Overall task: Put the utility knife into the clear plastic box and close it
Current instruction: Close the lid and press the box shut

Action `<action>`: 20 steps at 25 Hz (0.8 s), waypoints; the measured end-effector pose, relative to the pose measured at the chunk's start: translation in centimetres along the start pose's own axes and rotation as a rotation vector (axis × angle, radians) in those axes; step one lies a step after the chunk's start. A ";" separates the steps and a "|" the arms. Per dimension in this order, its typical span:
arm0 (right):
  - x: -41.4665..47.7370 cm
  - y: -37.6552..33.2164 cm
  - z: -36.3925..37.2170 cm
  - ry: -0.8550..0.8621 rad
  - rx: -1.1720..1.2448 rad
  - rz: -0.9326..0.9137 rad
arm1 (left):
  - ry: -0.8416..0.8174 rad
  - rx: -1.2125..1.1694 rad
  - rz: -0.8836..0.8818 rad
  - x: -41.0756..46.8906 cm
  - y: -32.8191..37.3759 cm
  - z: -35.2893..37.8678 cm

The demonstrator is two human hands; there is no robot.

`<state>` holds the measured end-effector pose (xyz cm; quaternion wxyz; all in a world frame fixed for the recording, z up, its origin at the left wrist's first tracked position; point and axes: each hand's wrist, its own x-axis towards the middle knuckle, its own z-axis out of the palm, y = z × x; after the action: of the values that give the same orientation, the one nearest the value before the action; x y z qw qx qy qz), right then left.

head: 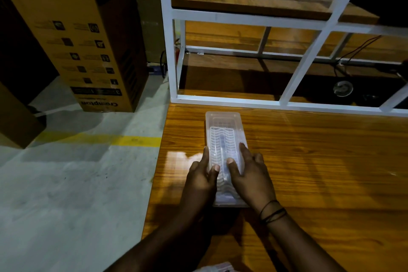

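While both hands, left hand [202, 173] and right hand [248, 171], clasp its long sides, the clear plastic box [224, 137] appears light, thin-walled and slippery, best gripped at the rims.

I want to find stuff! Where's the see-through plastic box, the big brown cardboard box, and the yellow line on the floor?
clear plastic box [223, 121]: head view, far end of lid.
brown cardboard box [72, 28]: head view, printed side.
yellow floor line [132, 140]: head view, middle of stripe.
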<state>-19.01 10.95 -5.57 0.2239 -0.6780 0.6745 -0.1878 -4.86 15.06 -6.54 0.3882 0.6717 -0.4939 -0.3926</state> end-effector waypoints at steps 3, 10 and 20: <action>-0.6 0.6 -0.2 -0.087 -0.052 0.018 | -0.039 -0.011 -0.023 -0.3 0.2 -0.4; -1.1 0.8 0.1 -0.070 -0.054 0.029 | -0.052 0.165 -0.018 -1.2 0.8 0.6; 0.9 0.4 0.6 0.089 -0.254 -0.163 | -0.010 0.719 0.159 -0.8 1.2 0.5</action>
<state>-19.00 10.10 -6.28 0.0902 -0.7444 0.6448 -0.1482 -5.88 15.56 -5.50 0.1542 0.7228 -0.6529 -0.1658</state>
